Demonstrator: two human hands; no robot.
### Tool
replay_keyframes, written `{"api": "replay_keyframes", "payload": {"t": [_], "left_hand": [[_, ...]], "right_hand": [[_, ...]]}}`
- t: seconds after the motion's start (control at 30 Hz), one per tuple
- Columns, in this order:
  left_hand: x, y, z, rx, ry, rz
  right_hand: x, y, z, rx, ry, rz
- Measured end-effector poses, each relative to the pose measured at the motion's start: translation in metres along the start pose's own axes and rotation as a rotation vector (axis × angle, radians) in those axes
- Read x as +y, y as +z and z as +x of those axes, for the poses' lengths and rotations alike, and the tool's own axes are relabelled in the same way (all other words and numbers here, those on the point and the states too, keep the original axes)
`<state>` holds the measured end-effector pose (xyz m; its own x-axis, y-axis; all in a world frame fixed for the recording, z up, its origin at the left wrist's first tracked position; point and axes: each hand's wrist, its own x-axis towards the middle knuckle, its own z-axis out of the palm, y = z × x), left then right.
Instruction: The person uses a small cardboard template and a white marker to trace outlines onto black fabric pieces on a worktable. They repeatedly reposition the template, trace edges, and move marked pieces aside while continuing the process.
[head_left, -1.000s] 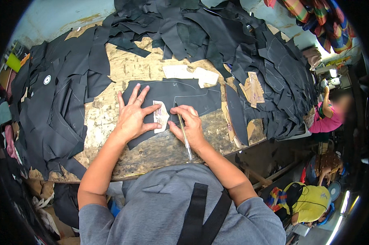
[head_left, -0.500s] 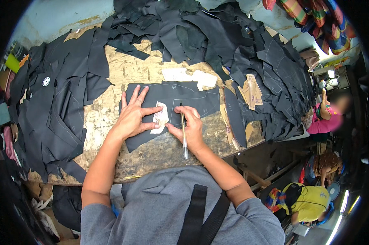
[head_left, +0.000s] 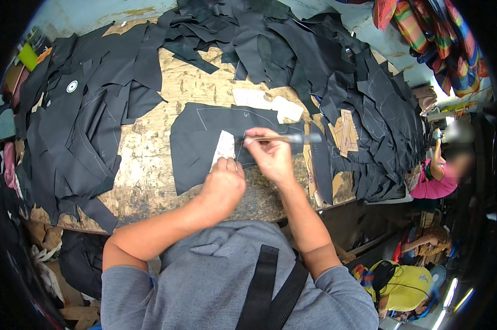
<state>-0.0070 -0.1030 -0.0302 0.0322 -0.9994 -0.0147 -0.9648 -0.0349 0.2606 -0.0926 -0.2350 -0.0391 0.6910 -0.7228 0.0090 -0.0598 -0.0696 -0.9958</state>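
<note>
A flat black leather piece (head_left: 192, 151) lies before me on the worn wooden table (head_left: 144, 165), with pale lines drawn along its far edge. On it rests a small white paper pattern (head_left: 225, 144). My left hand (head_left: 224, 186) has its fingers closed at the near end of that pattern; the fingertips are partly hidden. My right hand (head_left: 271, 157) grips a pen (head_left: 279, 137) just right of the pattern, the pen lying nearly level and its rear end blurred. Two more white paper patterns (head_left: 251, 98) lie at the leather's far edge.
Heaps of black leather (head_left: 89, 126) cover the table's left side, with more leather (head_left: 369, 110) at the back and right. Brown card patterns (head_left: 345, 132) lie to the right. One person in pink (head_left: 435, 181) and another in yellow (head_left: 402, 283) are at the far right.
My left hand has gone from lying spread on the leather to gripping the pattern's near end. The leather now lies turned, and the pen has swung from upright to nearly level.
</note>
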Motion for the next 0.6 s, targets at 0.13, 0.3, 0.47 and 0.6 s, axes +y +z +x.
{"api": "replay_keyframes", "payload": {"t": [0.13,0.3,0.47,0.6], "left_hand": [[0.032,0.014,-0.010,-0.081,-0.087,0.073],[0.032,0.026,-0.015,-0.071,-0.036,0.077],[0.027,0.029,-0.017,-0.107,-0.010,0.043],[0.017,0.022,-0.013,0.146,-0.094,-0.087]], "right_hand": [[-0.002,0.022,-0.001,-0.253,-0.011,-0.114],[-0.008,0.030,-0.005,-0.380,-0.151,-0.313],[-0.014,0.037,-0.002,-0.410,-0.204,-0.496],[-0.013,0.038,0.022,-0.101,-0.201,-0.430]]}}
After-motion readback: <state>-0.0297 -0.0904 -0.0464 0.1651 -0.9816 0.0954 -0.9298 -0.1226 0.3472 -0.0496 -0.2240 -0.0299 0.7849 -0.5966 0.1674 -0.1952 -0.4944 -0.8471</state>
